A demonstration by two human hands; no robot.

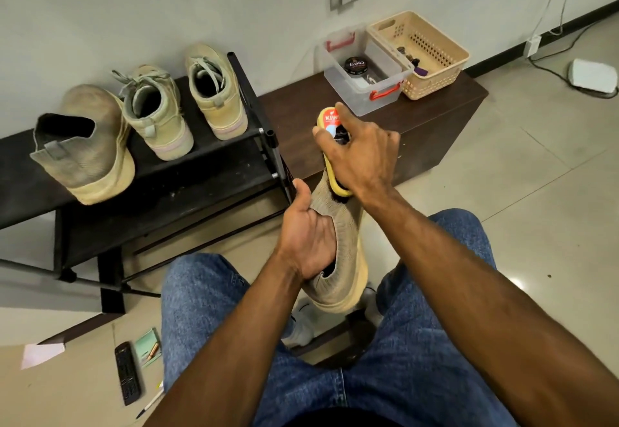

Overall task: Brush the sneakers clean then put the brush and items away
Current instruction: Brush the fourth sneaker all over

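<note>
Far right on the dark bench [435, 115]: clear bin [363, 86] with red latches, holding a black polish tin [355, 66] and a small white item you can't make out. Touching its right side, a beige basket [438, 58] with a few small dark bits in its near-left corner, too small to tell.

Left, on the black rack [207, 165]: three sneakers, heels toward you — a grey slip-on [83, 148] far left, then a laced pair [182, 101].

Your left hand [306, 232] is tucked into the collar of the fourth sneaker [338, 259], thumb outside, clamped on the knit; the shoe stands tilted between your knees, toe pointing away.

Your right hand [360, 155] grips the yellow brush [333, 145] from above, fingers curled over its back, index stretched forward. Brush sits against the shoe's toe end.

Near left on the floor: remote [127, 373], pen [150, 403], small green pad [147, 348].
</note>
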